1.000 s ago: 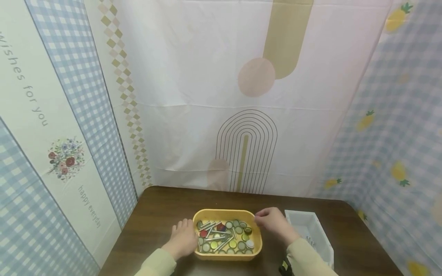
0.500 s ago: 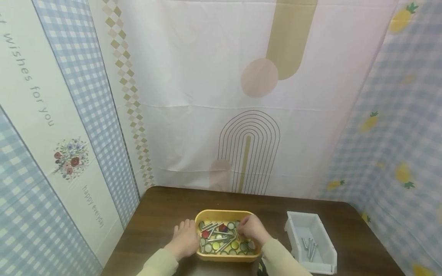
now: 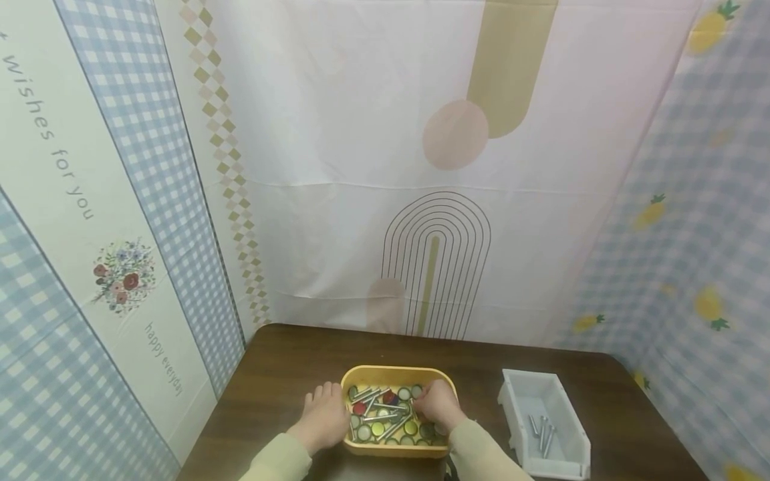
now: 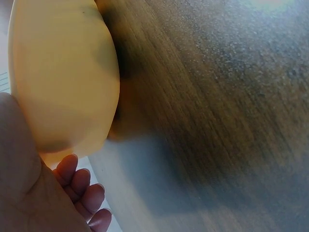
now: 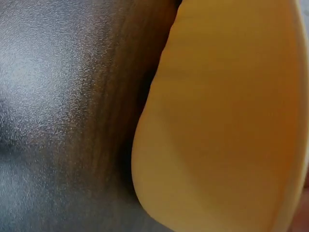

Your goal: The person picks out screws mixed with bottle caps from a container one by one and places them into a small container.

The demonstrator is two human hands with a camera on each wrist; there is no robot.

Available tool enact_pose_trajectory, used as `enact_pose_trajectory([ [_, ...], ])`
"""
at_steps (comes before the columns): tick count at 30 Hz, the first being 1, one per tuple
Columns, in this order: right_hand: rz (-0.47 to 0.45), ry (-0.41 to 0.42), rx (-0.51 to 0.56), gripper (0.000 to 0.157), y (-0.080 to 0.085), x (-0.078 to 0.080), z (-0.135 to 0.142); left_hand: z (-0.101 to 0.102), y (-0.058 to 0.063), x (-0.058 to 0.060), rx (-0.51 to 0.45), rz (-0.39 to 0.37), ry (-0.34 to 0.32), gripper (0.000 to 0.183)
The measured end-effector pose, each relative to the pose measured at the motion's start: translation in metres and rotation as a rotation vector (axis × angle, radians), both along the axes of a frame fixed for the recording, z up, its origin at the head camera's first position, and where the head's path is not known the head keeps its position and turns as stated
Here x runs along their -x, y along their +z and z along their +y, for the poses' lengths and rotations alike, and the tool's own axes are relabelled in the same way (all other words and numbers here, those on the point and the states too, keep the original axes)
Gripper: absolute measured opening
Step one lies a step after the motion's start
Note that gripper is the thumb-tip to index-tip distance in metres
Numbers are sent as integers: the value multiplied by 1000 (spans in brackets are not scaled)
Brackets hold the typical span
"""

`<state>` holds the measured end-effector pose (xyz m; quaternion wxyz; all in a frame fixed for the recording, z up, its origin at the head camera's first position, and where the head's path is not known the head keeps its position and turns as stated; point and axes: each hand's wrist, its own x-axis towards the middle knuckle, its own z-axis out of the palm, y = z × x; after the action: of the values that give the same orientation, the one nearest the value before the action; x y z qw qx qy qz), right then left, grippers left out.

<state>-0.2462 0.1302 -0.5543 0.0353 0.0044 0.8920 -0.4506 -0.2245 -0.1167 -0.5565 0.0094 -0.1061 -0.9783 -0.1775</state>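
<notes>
Cloth [image 3: 36, 167] printed with words and a bouquet hangs farthest left, well apart from the left hand and rising higher than it. Nearer me, a pale sleeve [image 3: 278, 457] leads up to that left hand [image 3: 321, 414], which lies against the left end of a yellow tub [image 3: 398, 451]; its fingers are relaxed and loosely bent, touching the tub. That tub sits on the brown table [image 3: 283, 354], between the two hands. Inside, just right of the left hand, I see a red bottle cap [image 3: 359, 408], then silver bolts [image 3: 395, 427] lying every which way among more bottle caps [image 3: 364, 433], filling the space across to the right hand. Behind both hands hangs a whitish sheet [image 3: 337, 247] with arches and rounded shapes. The right hand [image 3: 440, 404] dips into the right end of the tub, its fingertips drawn close together down among the pieces; whether they have hold of a bolt, I cannot tell. To the right of that hand, apart from it, stands a white bin [image 3: 532, 401] with a few loose bolts [image 3: 549, 442] on its floor. Farthest right hangs checked fabric [image 3: 692, 227] with pineapples.
</notes>
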Motion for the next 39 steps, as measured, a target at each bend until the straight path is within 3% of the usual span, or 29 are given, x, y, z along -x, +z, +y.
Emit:
enact_pose_trajectory([
  [7,8,-29,-9,41,-5,2,-3,0,-3,2,-18,16,-5,25],
  [15,69,-50,-261,33,3,1,-12,1,1,2,-22,12,4,27],
  [21,33,-64,-294,25,5,2,-17,1,2,1,-30,0,8,28],
  [34,36,-88,-311,22,1,-1,-15,2,-15,1,-35,90,11,23],
  [39,55,-89,-321,22,2,0,-14,3,-13,2,-40,95,12,23],
])
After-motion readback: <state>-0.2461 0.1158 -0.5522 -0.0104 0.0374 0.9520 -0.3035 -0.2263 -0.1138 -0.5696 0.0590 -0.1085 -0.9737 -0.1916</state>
